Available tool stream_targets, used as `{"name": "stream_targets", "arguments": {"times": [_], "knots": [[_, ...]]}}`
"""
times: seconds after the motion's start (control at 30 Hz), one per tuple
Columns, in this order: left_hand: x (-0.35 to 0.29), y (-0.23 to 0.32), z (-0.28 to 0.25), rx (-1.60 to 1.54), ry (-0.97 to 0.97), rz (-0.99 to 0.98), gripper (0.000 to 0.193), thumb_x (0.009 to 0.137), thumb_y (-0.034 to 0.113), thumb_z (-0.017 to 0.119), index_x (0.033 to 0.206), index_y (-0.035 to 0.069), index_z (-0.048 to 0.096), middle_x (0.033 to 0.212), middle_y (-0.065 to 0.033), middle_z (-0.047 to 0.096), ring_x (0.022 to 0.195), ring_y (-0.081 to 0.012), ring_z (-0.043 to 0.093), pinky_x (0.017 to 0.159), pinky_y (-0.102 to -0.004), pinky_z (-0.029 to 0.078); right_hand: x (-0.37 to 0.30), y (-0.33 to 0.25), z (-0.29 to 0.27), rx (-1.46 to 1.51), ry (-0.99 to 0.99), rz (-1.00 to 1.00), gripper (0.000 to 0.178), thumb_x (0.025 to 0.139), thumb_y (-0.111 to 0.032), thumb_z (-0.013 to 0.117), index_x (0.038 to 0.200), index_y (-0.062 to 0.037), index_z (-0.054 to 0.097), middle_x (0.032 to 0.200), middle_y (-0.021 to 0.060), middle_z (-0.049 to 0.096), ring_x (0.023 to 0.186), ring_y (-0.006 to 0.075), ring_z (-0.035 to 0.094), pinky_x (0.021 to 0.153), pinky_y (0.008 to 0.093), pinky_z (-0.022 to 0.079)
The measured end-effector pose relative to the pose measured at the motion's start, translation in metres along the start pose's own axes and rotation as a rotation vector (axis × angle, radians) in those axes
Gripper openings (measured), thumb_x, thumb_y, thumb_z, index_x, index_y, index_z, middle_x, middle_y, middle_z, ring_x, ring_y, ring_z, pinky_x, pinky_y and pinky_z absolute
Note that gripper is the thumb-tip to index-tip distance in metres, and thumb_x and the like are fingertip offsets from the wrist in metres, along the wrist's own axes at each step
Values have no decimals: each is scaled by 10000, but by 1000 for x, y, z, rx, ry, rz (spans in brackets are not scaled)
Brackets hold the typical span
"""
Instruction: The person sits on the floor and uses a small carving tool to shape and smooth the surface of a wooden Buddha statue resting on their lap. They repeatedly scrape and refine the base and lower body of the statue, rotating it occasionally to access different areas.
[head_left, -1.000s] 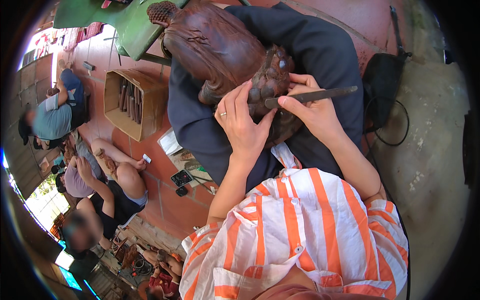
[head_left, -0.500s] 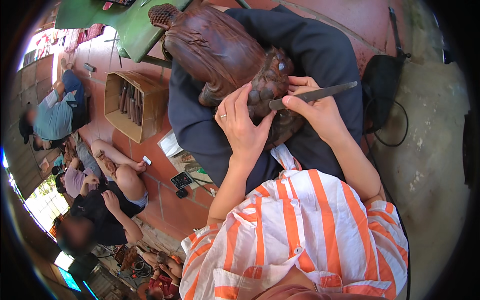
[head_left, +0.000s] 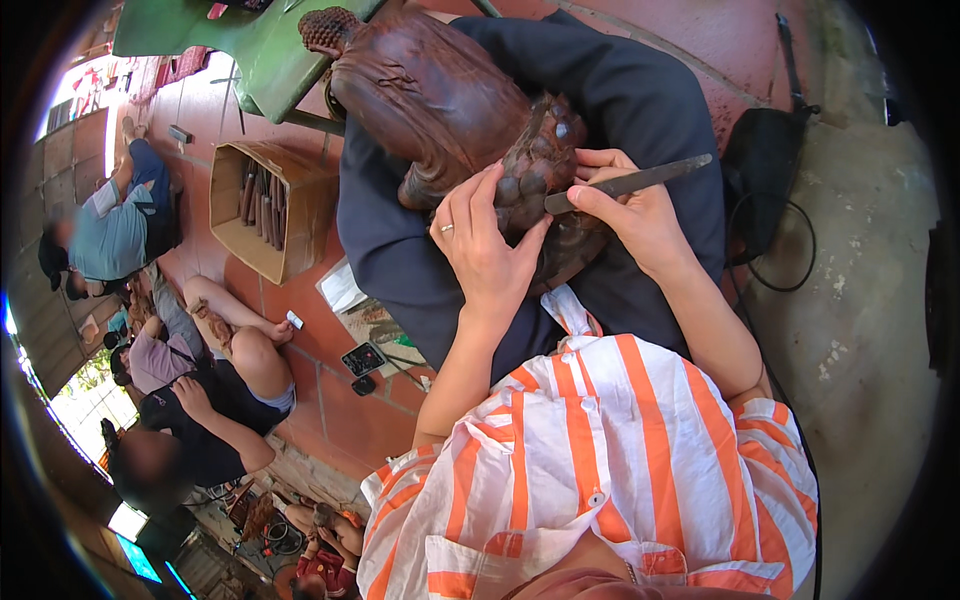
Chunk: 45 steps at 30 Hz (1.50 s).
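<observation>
A dark brown carved wooden statue (head_left: 430, 95) with a knobbly head and draped robe lies tilted across my lap, its head toward the upper left. Round, bumpy carving covers its lower end. My left hand (head_left: 485, 235) grips that end, fingers along one side and thumb on the other. In my right hand (head_left: 630, 215) is a flat, tapered metal file (head_left: 655, 177), pinched between thumb and fingers. Its blunt end touches the rounded carving beside my left thumb, while the narrow end points up to the right. Part of the carving is hidden beneath my hands.
Left of my legs, a cardboard box (head_left: 262, 262) holds several wooden-handled tools. A green plastic chair (head_left: 215, 45) stands beyond it. Co-workers, one in a black shirt (head_left: 215, 435), sit on the left. A black bag (head_left: 765, 175) with a cord lies at right.
The file has shifted very slightly, its blunt end a little to the right on the carving. My left hand keeps its place. The black-shirted co-worker's hand has moved to the left.
</observation>
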<state>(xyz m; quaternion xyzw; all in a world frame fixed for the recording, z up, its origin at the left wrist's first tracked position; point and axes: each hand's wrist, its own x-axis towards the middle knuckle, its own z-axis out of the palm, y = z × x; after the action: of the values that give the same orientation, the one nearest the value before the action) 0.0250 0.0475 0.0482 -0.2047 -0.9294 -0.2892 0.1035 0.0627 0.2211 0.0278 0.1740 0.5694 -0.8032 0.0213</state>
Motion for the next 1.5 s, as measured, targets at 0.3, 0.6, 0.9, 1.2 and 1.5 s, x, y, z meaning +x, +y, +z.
{"name": "stream_targets", "arguments": {"times": [0.3, 0.6, 0.9, 1.2, 1.5], "knots": [[1, 0, -1, -11, -3, -1, 764, 569, 79, 880, 1275, 71, 585, 1197, -84, 623, 1131, -279, 548, 990, -391, 375, -3, 7, 1, 2, -4, -81, 223, 837, -150, 798, 950, 14, 697, 1161, 115, 590, 1208, 198, 519, 1022, 342, 408], [0, -1, -1, -8, 4, 2, 749, 578, 68, 864, 1274, 69, 586, 1194, -85, 624, 1121, -280, 552, 989, -391, 379, -7, 6, 7, 71, 35, -90, 138, 856, -118, 768, 882, 6, 711, 1204, 108, 591, 1225, 225, 519, 1094, 397, 367], [0, 0, -1, -10, 5, 8, 764, 568, 55, 856, 1281, 72, 582, 1197, -92, 624, 1117, -289, 553, 986, -396, 382, -13, 10, 12, -145, 34, -199, 133, 847, -137, 769, 897, -19, 732, 1304, 202, 529, 1227, 295, 542, 1051, 414, 418], [0, -1, -1, -8, 1, 0, 757, 574, 53, 854, 1281, 69, 584, 1199, -91, 621, 1121, -290, 552, 985, -394, 381, -11, 9, 7, -98, 40, -165, 126, 859, -137, 755, 928, -32, 739, 1260, 203, 557, 1249, 333, 535, 1060, 437, 407], [0, 0, -2, -12, -1, -3, 772, 563, 61, 867, 1281, 74, 584, 1200, -87, 620, 1127, -286, 551, 990, -396, 381, -12, 9, 10, -10, 39, -189, 159, 867, -122, 755, 938, 18, 727, 1302, 176, 535, 1269, 262, 516, 1082, 382, 397]]}}
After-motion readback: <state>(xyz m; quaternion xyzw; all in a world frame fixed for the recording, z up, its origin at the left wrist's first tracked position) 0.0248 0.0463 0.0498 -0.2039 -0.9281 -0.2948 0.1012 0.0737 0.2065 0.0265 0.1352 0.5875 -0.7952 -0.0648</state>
